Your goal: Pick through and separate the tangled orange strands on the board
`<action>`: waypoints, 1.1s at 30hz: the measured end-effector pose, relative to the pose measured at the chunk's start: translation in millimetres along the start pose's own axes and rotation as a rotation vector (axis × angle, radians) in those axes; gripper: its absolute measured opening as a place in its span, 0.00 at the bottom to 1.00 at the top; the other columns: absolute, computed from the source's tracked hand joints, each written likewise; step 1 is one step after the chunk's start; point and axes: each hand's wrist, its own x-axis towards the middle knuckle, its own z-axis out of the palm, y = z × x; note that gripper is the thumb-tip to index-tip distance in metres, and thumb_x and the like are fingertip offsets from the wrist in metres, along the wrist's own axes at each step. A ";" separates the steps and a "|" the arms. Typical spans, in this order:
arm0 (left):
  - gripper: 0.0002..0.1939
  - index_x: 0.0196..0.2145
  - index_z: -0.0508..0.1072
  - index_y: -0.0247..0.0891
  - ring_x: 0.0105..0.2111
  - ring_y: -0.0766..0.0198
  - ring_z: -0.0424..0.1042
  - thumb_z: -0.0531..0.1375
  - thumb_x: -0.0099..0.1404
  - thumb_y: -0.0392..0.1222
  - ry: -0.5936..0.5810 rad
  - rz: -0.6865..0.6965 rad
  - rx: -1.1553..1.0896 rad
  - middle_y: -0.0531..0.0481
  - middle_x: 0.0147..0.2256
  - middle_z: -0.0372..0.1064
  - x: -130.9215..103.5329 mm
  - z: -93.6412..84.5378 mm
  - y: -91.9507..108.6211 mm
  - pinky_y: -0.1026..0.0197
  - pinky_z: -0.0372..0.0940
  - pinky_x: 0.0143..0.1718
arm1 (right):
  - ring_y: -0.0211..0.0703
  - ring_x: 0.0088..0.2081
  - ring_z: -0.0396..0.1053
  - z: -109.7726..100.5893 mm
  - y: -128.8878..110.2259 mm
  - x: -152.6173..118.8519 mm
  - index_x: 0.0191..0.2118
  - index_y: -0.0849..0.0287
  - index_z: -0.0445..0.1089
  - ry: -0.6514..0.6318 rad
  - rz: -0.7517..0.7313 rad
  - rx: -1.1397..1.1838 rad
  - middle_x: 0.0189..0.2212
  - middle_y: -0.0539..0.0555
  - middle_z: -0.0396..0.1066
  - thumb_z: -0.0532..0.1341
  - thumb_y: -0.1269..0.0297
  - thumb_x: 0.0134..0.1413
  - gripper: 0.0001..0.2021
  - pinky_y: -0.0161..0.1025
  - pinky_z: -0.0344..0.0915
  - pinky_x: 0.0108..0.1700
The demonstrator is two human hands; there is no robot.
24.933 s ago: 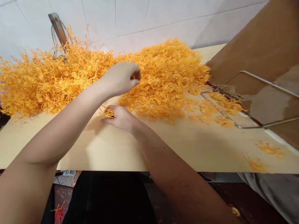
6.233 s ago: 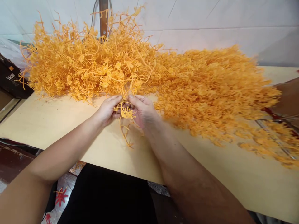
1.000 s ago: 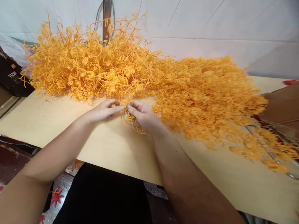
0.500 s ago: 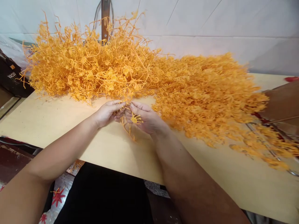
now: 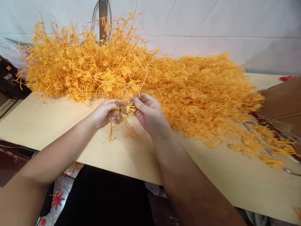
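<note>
My left hand [image 5: 104, 113] is closed around orange branching stems at the near edge of a big heap. A thin orange stem [image 5: 111, 131] dangles below its fingers. Just to the right, my right hand [image 5: 151, 114] pinches an orange flower-shaped piece with spiky petals [image 5: 131, 109] between thumb and fingers. Behind both hands rises a tangled heap of orange branched stems with flower-shaped pieces [image 5: 82, 69]. To the right spreads a lower pile of loose orange flower-shaped pieces [image 5: 202, 91], partly blurred.
Everything lies on a pale tabletop [image 5: 77, 138] against a white wall [image 5: 188, 22]. A dark upright post [image 5: 102, 22] stands behind the heap. At the left is a black box [image 5: 9, 77]; a brown cardboard piece [image 5: 282, 100] sits at the right. Below lies a red star-shaped piece [image 5: 57, 200].
My hands have moved a little apart, the right one up and to the right with the flower-shaped piece. A stem now hangs under my left hand. The view has shifted slightly.
</note>
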 end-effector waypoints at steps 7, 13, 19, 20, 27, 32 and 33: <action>0.09 0.29 0.62 0.34 0.15 0.76 0.58 0.60 0.54 0.38 0.011 -0.050 -0.073 0.58 0.19 0.55 -2.7 1.5 0.3 0.73 0.52 0.14 | 0.29 0.24 0.58 4.1 0.1 -0.7 0.27 0.56 0.64 0.031 -0.066 -0.165 0.22 0.45 0.60 0.68 0.57 0.35 0.14 0.29 0.59 0.23; 0.14 0.30 0.62 0.34 0.16 0.74 0.60 0.59 0.56 0.48 0.006 -0.045 -0.051 0.56 0.21 0.59 -1.8 3.5 -1.1 0.71 0.55 0.14 | 0.29 0.25 0.58 2.6 -0.5 -0.9 0.28 0.56 0.63 0.069 -0.080 -0.213 0.25 0.46 0.60 0.66 0.59 0.38 0.13 0.30 0.60 0.24; 0.15 0.32 0.64 0.33 0.16 0.73 0.62 0.54 0.60 0.51 0.010 -0.090 -0.060 0.53 0.21 0.62 -0.2 1.0 -0.7 0.71 0.57 0.14 | 0.31 0.27 0.60 1.4 -4.2 -1.6 0.28 0.55 0.63 0.121 -0.087 -0.213 0.25 0.47 0.59 0.65 0.59 0.40 0.11 0.32 0.61 0.26; 0.15 0.32 0.64 0.33 0.16 0.74 0.61 0.54 0.60 0.50 0.010 -0.081 -0.058 0.53 0.21 0.62 0.2 0.5 -1.3 0.71 0.57 0.14 | 0.32 0.26 0.60 1.1 -4.7 -1.6 0.29 0.55 0.62 0.127 -0.083 -0.211 0.25 0.47 0.59 0.65 0.59 0.41 0.11 0.32 0.61 0.26; 0.18 0.33 0.67 0.31 0.17 0.73 0.64 0.48 0.64 0.50 0.049 -0.102 -0.022 0.51 0.23 0.64 0.4 1.7 0.0 0.70 0.59 0.15 | 0.32 0.26 0.62 -1.0 -7.1 -1.3 0.29 0.56 0.61 0.154 -0.045 -0.169 0.25 0.47 0.61 0.65 0.57 0.41 0.13 0.33 0.60 0.25; 0.19 0.33 0.67 0.31 0.19 0.72 0.65 0.48 0.63 0.52 0.046 -0.097 0.033 0.51 0.25 0.65 -1.4 4.0 1.5 0.68 0.62 0.16 | 0.31 0.25 0.61 -1.9 -6.8 -0.9 0.28 0.56 0.61 0.163 -0.064 -0.161 0.24 0.47 0.60 0.65 0.57 0.41 0.13 0.32 0.60 0.24; 0.19 0.33 0.67 0.31 0.19 0.72 0.65 0.49 0.63 0.52 0.044 -0.094 0.041 0.51 0.24 0.65 -1.7 4.3 1.3 0.68 0.62 0.16 | 0.31 0.24 0.61 -2.2 -6.7 -0.9 0.28 0.56 0.61 0.161 -0.067 -0.168 0.24 0.47 0.60 0.65 0.57 0.42 0.13 0.32 0.60 0.24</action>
